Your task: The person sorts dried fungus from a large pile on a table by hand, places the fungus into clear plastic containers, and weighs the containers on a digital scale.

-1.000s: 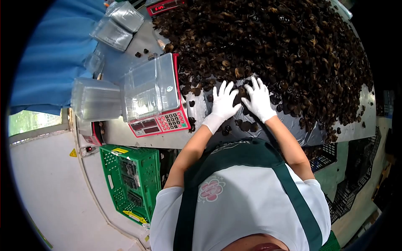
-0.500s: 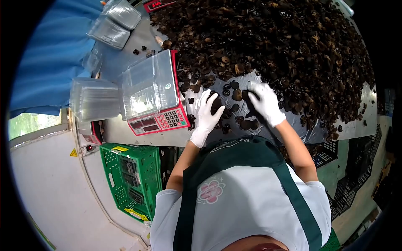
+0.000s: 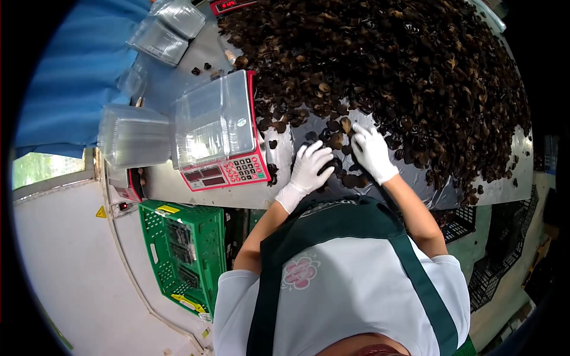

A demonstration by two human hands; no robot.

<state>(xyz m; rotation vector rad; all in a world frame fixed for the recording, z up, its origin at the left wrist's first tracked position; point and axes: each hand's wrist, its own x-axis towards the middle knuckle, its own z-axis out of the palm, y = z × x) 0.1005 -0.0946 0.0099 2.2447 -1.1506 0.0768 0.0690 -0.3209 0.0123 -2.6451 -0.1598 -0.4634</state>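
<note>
Both my hands wear white gloves and are over a small group of dark wood ear mushrooms [image 3: 336, 141] on the plastic-covered tabletop. My left hand [image 3: 310, 170] lies at the left side of this group, fingers stretched and thumb apart, touching the pieces under its fingertips. On the other side, my right hand [image 3: 373, 153] has its fingers extended, fingertips against the edge of the pieces. I see nothing gripped in either hand, though what lies under the palms is hidden. Beyond them rises a large heap of wood ear mushrooms [image 3: 380, 71].
Left of my hands stands a red scale [image 3: 240, 170] with clear plastic trays [image 3: 208, 127] on it. More stacked trays [image 3: 133, 139] are beside it, others [image 3: 160, 38] farther back. A green crate [image 3: 205, 243] sits below the table edge; a second scale [image 3: 228, 6] is at the back.
My left hand has shifted right, its fingers now closer together over the mushrooms. My right hand has moved slightly down, and the loose pieces between the hands lie closer together.
</note>
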